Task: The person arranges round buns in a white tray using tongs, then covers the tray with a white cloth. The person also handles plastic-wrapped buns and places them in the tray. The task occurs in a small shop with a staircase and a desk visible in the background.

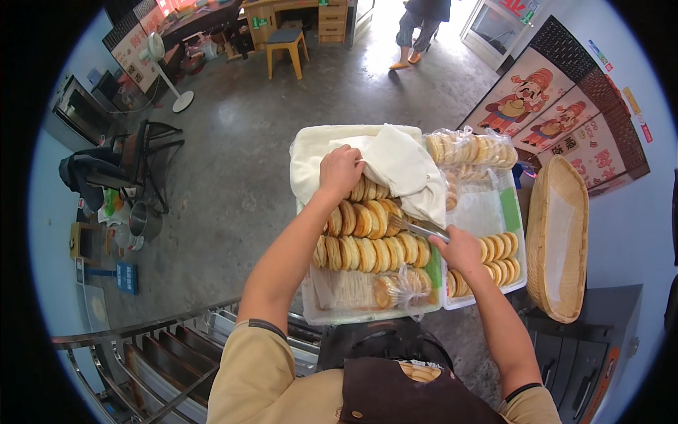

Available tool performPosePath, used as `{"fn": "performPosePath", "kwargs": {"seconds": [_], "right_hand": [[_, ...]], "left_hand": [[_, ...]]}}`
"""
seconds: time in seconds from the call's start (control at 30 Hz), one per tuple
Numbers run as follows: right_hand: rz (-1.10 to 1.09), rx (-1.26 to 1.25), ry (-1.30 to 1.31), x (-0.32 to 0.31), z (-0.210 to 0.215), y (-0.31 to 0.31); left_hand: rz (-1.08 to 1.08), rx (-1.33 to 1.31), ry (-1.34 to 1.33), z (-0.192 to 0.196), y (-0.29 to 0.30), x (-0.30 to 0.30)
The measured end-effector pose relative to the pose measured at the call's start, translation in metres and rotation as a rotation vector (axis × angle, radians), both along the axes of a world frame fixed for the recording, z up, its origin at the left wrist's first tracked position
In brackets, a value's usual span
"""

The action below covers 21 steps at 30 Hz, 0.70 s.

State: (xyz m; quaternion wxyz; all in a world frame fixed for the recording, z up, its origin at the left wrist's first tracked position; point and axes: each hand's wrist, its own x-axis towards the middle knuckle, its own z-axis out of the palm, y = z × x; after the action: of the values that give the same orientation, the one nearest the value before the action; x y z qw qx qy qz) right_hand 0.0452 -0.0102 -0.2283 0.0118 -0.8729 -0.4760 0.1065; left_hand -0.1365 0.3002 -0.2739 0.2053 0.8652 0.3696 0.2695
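Observation:
My left hand is closed on a fold of the white cloth, which lies bunched over the far part of a white foam box. Rows of round golden flatbreads stand on edge in that box, and the cloth hides some of them. In my right hand are metal tongs, whose ends touch or hover just over the flatbreads beside the cloth; I cannot tell which. Near the box's front wall sits a clear plastic bag of flatbreads.
A second foam box adjoins on the right, with loose flatbreads and bagged ones. Beyond it stand a long wicker basket and a folding screen. A metal rack is at lower left. Another person is near the doorway.

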Motion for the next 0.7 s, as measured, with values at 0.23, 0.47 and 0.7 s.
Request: {"fn": "performPosePath", "kwargs": {"seconds": [0.23,0.47,0.7], "right_hand": [[-0.104,0.024,-0.034,0.014,0.031,0.010],[-0.083,-0.116,0.155,0.082,0.063,0.051],[-0.070,-0.121,0.231,0.112,0.072,0.066]], "left_hand": [[0.032,-0.073,-0.003,0.006,0.002,0.009],[0.024,-0.090,0.130,-0.014,0.029,0.030],[0.117,-0.559,0.251,-0.043,0.053,0.044]]}}
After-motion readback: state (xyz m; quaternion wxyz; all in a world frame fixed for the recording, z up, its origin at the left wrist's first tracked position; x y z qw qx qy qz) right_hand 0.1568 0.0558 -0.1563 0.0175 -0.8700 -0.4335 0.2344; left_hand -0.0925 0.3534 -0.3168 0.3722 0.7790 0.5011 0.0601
